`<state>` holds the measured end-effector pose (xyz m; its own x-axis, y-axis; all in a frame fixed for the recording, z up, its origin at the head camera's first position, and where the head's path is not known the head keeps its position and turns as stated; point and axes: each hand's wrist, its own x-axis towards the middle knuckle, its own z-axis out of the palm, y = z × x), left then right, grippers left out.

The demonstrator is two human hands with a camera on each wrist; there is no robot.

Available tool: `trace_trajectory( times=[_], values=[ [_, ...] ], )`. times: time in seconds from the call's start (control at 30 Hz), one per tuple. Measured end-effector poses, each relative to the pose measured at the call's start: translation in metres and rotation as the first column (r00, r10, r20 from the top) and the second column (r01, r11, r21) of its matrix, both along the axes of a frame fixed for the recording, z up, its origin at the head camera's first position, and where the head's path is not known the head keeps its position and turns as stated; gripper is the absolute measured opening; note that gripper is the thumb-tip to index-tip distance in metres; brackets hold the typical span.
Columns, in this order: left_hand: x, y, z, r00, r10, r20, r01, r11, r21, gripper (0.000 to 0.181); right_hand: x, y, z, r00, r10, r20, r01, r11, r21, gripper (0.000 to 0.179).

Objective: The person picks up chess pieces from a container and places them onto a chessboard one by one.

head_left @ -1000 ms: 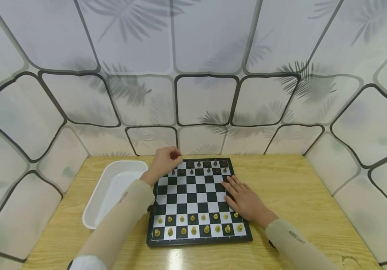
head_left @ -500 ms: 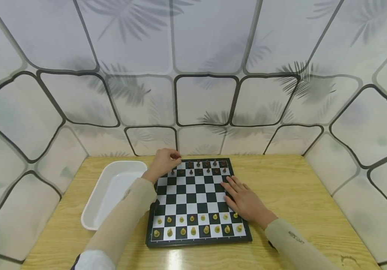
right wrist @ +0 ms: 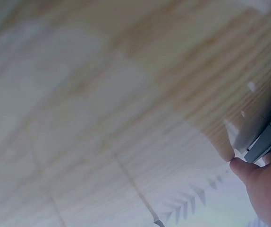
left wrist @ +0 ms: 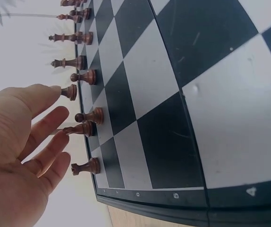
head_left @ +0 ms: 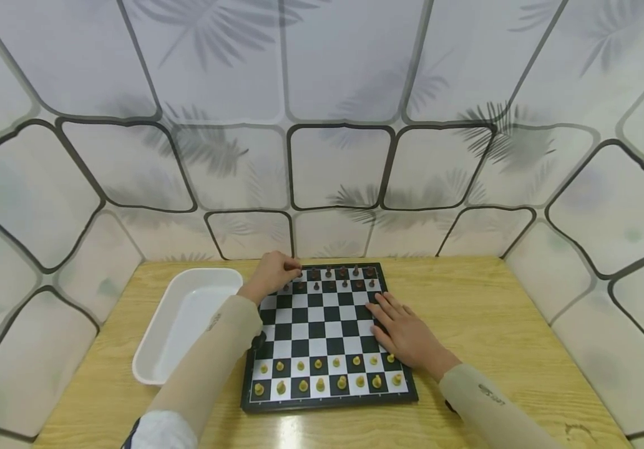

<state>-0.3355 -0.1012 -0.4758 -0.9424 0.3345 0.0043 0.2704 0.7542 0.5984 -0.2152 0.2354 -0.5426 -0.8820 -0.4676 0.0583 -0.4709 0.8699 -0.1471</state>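
In the head view my left hand (head_left: 271, 274) is over the far left corner of the chessboard (head_left: 324, 313). It pinches a dark brown chess piece (left wrist: 69, 92) by its top, seen in the left wrist view. Fingers hide the upper part, so its kind is unclear. A rook (left wrist: 86, 166) and a pawn (left wrist: 91, 116) stand near these fingers. My right hand (head_left: 409, 337) lies with straight fingers on the board's right edge. In the right wrist view only part of that hand (right wrist: 263, 189) shows beside the dark board edge.
A white plastic tray (head_left: 178, 327) sits left of the board on the wooden table (head_left: 496, 312). Yellow chess pieces (head_left: 320, 385) stand in two rows at the near side. Other dark pieces (head_left: 342, 272) line the far side. A patterned wall (head_left: 333, 234) rises behind.
My left hand has come down slightly at the far left of the board, with the dark chess piece between its fingers. The right hand stays in place.
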Motion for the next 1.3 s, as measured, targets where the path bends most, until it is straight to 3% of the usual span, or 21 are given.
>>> trace_trajectory(
  times=[0.2,0.63,1.3],
  values=[
    [0.0002,0.0013,-0.0029,1.000,0.006,-0.005,-0.006,0.999,-0.031,0.022,-0.0008,0.0003,-0.0004,1.000,0.002,0.011,-0.002,1.000,0.004,0.061],
    [-0.0046,0.0042,-0.0046,0.998,-0.045,-0.041,0.040,0.991,-0.126,0.019,-0.0010,0.0002,0.0000,1.000,0.001,0.020,-0.001,1.000,0.004,0.062],
    [-0.0062,0.0064,-0.0045,0.997,-0.057,-0.046,0.049,0.985,-0.164,0.021,0.0000,-0.0012,0.0020,1.000,-0.010,0.022,0.010,1.000,0.005,0.062]
  ],
)
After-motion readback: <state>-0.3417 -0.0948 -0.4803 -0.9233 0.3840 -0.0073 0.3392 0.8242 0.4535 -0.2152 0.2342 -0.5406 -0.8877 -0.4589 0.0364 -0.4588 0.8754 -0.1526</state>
